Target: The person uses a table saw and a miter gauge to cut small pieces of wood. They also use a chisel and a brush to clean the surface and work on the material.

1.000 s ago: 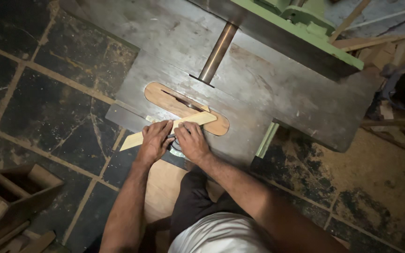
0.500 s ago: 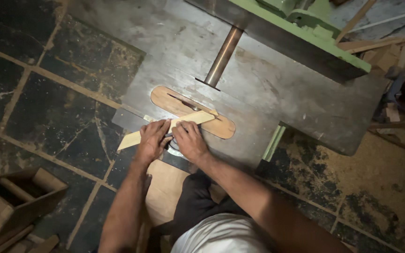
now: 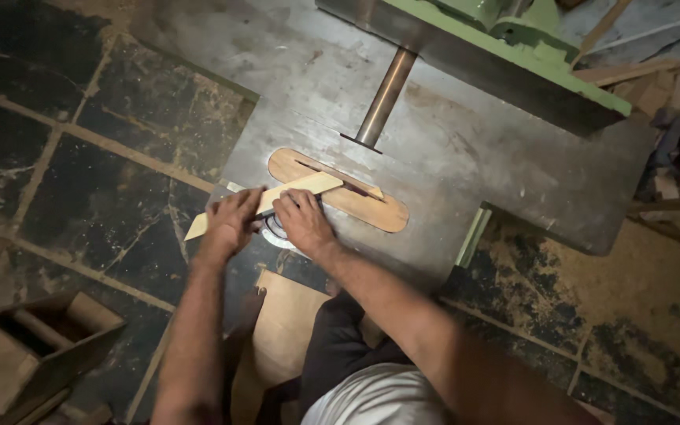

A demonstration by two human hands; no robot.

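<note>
Item-wise: thin wooden strip (image 3: 301, 187) — likely light, stiff, snappable — lies across the wooden table insert (image 3: 371, 208), left hand (image 3: 232, 222) and right hand (image 3: 302, 223) pressing its near end flat.

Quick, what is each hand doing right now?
Left hand: closed on the wooden strip, pressing it to the metal table.
Right hand: fingers curled down on the same strip.
</note>
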